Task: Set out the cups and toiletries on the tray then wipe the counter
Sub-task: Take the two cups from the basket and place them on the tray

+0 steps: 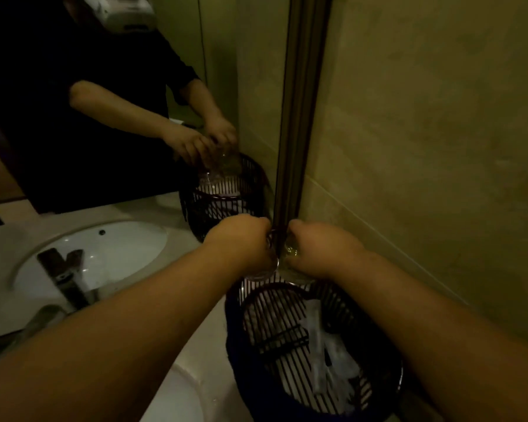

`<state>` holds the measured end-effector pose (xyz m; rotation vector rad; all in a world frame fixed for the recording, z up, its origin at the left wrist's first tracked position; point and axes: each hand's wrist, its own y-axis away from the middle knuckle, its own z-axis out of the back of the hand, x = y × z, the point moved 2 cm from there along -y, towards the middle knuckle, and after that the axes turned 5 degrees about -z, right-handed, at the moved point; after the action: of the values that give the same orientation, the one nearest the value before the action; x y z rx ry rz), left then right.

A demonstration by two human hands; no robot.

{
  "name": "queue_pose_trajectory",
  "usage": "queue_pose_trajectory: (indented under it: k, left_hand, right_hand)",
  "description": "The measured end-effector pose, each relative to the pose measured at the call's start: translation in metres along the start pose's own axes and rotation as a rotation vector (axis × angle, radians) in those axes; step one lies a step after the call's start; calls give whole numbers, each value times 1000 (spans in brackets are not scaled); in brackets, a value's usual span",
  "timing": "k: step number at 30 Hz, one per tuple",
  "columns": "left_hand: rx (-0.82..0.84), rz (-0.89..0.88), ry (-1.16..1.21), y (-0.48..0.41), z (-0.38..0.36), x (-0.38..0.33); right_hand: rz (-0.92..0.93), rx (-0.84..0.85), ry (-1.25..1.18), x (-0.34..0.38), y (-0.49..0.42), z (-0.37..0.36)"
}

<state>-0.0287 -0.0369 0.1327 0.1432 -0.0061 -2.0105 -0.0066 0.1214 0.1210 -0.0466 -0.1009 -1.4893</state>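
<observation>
From the head view I see my left hand [241, 239] and right hand [317, 251] each curled around a clear glass cup [293, 269] at the far rim of the slatted tray [378, 388], in the counter's [205, 345] back corner. I judge the glass rigid, slick and breakable, best held around its sides. Both arms reach forward, wrists bent down.

Dim tiled wall [424, 132], framed mirror [119, 86]

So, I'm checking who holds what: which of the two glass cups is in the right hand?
The glass cup nearer the side wall; the right hand grips it.
</observation>
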Motion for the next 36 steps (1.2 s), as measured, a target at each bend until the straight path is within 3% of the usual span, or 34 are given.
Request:
queue_pose_trajectory:
  k: [6, 12, 24, 36]
  left_hand:
    - [-14, 93, -61, 87, 53, 72]
    - [32, 246, -95, 195, 61, 185]
    - [103, 536, -13, 410, 27, 389]
    - [167, 661, 34, 536, -65, 539]
  right_hand:
    - [123, -56, -4, 112, 17, 28]
    - [273, -69, -21, 260, 26, 7]
    - [540, -7, -50, 543, 73, -75]
    - [696, 84, -67, 730, 115, -188]
